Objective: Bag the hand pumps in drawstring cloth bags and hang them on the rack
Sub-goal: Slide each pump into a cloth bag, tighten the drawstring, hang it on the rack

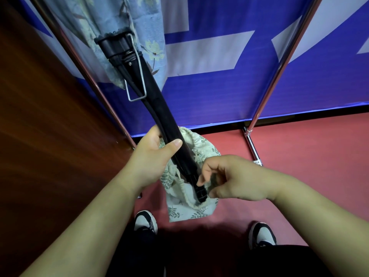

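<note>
A long black hand pump [153,96] with a wire foot bracket points up and away from me. My left hand [153,154] grips its barrel near the lower third. The pump's lower end sits in the mouth of a cream drawstring cloth bag with green leaf print [199,211]. My right hand [225,178] pinches the rim of that bag beside the pump's end. A pale blue floral cloth bag [117,17] hangs from the rack at the upper left, behind the pump's top.
Chrome rack poles run diagonally at the left [83,64] and the right [279,64], with a base bar [252,146] on the red floor. A blue and white banner [219,86] stands behind. A brown wooden panel [40,116] fills the left. My shoes show below.
</note>
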`<action>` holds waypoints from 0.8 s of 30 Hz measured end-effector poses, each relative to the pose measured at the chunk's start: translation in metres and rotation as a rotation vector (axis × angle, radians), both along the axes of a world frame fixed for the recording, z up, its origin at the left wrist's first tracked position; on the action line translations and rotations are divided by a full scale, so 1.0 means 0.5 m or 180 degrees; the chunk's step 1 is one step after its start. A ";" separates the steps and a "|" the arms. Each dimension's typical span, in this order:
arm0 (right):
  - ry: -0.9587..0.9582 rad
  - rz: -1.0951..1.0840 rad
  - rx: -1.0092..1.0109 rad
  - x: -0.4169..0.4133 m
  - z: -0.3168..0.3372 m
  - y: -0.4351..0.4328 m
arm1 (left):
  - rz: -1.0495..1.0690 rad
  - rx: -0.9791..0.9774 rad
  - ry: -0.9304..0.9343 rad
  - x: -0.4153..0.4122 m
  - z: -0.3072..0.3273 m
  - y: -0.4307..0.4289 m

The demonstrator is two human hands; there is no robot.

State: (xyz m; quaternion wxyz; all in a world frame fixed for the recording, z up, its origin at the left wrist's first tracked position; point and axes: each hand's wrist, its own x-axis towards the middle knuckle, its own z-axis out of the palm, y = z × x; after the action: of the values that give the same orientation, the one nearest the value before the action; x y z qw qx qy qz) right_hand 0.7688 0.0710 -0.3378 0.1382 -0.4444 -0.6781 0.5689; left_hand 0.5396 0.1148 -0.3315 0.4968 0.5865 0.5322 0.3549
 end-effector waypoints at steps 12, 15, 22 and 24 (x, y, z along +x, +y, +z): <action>-0.0331 0.0302 0.0762 -0.010 -0.017 -0.008 | 0.0228 -0.0093 -0.0268 -0.003 -0.007 0.004; -0.0107 0.0132 0.0688 -0.010 -0.020 -0.004 | 0.0215 -0.0104 -0.0284 -0.005 -0.008 0.004; 0.0373 -0.0298 0.0250 0.028 0.024 0.016 | -0.0007 -0.0024 -0.0043 -0.008 -0.003 0.003; 0.0168 -0.0253 0.0464 0.041 0.035 0.021 | -0.0078 -0.0011 0.0007 -0.009 -0.001 0.001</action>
State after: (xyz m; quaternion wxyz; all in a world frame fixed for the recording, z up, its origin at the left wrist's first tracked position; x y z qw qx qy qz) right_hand 0.7891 0.0815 -0.3203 0.2105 -0.4446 -0.6956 0.5236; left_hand 0.5350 0.1155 -0.3320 0.5016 0.5925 0.5262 0.3472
